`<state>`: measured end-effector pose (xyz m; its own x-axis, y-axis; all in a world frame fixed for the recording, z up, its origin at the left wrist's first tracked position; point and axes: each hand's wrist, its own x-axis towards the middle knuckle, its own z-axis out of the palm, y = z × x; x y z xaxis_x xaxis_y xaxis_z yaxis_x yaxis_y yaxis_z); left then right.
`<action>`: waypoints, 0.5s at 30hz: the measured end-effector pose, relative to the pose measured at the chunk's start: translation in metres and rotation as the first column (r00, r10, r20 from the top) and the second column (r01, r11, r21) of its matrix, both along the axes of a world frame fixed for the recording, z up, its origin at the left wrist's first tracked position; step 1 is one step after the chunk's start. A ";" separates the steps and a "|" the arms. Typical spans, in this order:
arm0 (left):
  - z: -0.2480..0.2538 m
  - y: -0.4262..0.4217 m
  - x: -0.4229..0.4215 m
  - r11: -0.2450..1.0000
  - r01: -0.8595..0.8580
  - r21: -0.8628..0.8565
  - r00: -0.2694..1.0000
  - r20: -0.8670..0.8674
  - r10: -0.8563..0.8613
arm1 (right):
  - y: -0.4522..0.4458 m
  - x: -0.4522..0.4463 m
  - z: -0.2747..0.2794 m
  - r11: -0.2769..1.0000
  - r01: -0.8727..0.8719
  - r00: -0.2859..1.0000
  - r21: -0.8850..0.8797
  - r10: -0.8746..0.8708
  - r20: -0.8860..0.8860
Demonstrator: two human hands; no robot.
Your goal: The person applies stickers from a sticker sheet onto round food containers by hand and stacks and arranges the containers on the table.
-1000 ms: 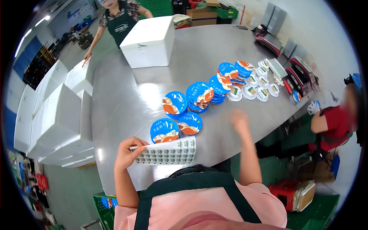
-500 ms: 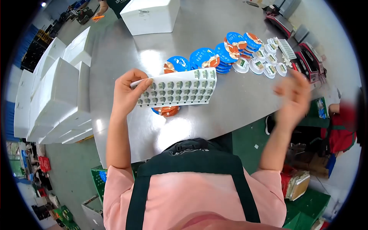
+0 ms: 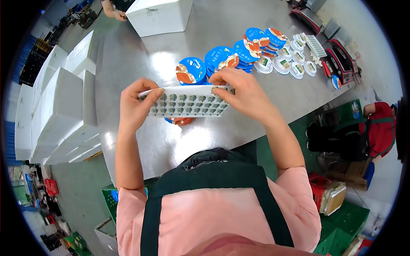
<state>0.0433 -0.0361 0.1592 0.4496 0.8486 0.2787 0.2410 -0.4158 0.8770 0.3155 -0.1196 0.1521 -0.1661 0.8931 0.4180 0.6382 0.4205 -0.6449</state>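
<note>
A white sheet of round green-and-white stickers (image 3: 188,102) is held up between my hands above the table. My left hand (image 3: 139,102) pinches its upper left corner, thumb in front. At the upper right end, my right hand (image 3: 245,91) has thumb and fingers closed on the sheet's edge. Behind the sheet lie stacked round packs with blue and orange tops (image 3: 191,70); another pack (image 3: 181,121) shows partly below it. Farther right stand several small white round containers (image 3: 282,65) with labels on them.
White foam boxes are stacked on the left (image 3: 55,115), and one stands at the back (image 3: 160,17). A second sticker sheet (image 3: 316,46) lies near red-and-black devices (image 3: 341,64) on the right. A co-worker's hand (image 3: 118,15) is beside the back box; another person in red (image 3: 380,130) is at right.
My right hand has come in from the right and taken hold of the sheet's right end. The sheet has tilted, its top rows turned away. The co-worker's orange object no longer shows.
</note>
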 end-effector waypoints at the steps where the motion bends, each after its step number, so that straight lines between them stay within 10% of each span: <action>1: -0.002 0.002 0.000 1.000 -0.008 0.002 1.000 -0.005 0.008 | 0.000 0.000 -0.003 0.999 0.012 1.000 0.045 -0.012 0.011; 11: -0.020 0.009 0.002 0.994 -0.042 -0.100 0.996 -0.088 0.033 | 0.001 0.003 -0.027 0.988 -0.025 0.983 0.153 -0.004 0.185; 13: -0.025 0.011 0.002 0.999 -0.039 -0.018 0.990 -0.135 0.036 | 0.005 0.008 -0.035 0.991 -0.043 0.933 0.128 0.086 -0.349; 14: -0.028 0.010 -0.001 0.999 -0.034 -0.029 0.990 -0.136 0.030 | 0.004 0.010 -0.043 1.000 -0.025 0.690 -0.018 0.005 -0.724; 15: -0.030 0.004 -0.009 0.998 -0.048 -0.041 0.986 -0.161 0.041 | 0.002 0.019 -0.057 0.999 -0.024 0.687 -0.032 -0.007 -0.726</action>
